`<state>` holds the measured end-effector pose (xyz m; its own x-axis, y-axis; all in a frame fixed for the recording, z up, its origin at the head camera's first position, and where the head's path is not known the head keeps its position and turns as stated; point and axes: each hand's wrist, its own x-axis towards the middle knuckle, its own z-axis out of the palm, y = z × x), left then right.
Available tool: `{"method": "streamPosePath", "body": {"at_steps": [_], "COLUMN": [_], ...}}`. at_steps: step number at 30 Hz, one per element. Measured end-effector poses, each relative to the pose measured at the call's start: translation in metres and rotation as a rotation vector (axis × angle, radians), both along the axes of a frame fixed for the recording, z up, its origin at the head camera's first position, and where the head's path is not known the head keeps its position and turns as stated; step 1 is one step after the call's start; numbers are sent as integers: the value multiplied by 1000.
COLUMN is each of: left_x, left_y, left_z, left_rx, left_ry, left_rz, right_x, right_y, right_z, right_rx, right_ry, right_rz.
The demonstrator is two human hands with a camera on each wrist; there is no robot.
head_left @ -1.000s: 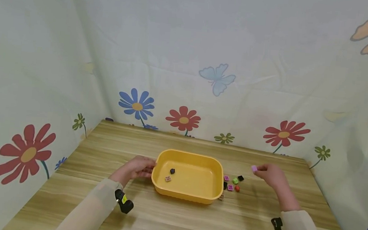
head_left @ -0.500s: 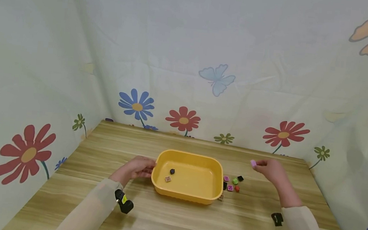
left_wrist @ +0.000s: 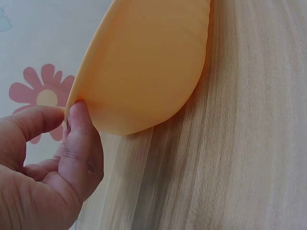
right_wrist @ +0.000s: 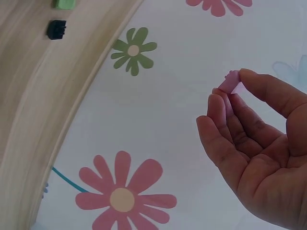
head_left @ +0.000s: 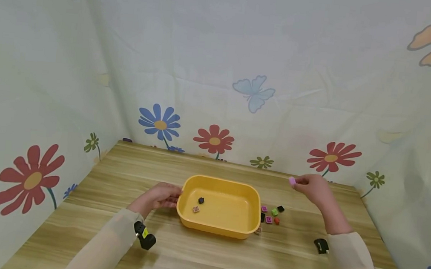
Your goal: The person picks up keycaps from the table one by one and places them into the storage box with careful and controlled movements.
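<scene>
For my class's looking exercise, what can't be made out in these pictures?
Head view: outer tan brick, partly hidden by the tray.
Head view: studs on held pink brick, too small.
Left wrist view: tray's inside, hidden by its wall.
Right wrist view: green brick, partly cut off by top edge.

From well back, the head camera looks forward and down on a yellow rounded-rectangular plastic tray (head_left: 228, 210), lower center, also seen close up, upper center, from the left wrist; the right-wrist view faces white flower-printed fabric (right_wrist: 165, 108).
</scene>
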<state>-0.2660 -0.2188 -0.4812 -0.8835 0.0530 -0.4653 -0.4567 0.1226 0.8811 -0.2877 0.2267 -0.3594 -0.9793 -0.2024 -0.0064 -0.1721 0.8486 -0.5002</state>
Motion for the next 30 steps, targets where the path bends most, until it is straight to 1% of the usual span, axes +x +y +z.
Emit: {"method": "streamPosePath", "body": {"at_steps": [5, 9, 14, 23, 30], "left_x": [1, 1, 1, 0, 1], "left_y": [0, -1, -1, -2, -1], "left_z": [0, 0, 1, 1, 2], "left_rx": [10, 6, 6, 19, 24], "left_ry": [-2, -2, 4, -4, 3], "left_rz": [1, 0, -3, -9, -8], "right_x": [2, 3, 3, -2, -4], "right_y": [-8, -14, -24, -44, -57], "right_z": [7, 11, 15, 24, 31], "right_rx": [-20, -37, -33, -21, -27], "right_ry": [13, -5, -13, 13, 4], "right_rz": [9, 9, 13, 51, 81]}}
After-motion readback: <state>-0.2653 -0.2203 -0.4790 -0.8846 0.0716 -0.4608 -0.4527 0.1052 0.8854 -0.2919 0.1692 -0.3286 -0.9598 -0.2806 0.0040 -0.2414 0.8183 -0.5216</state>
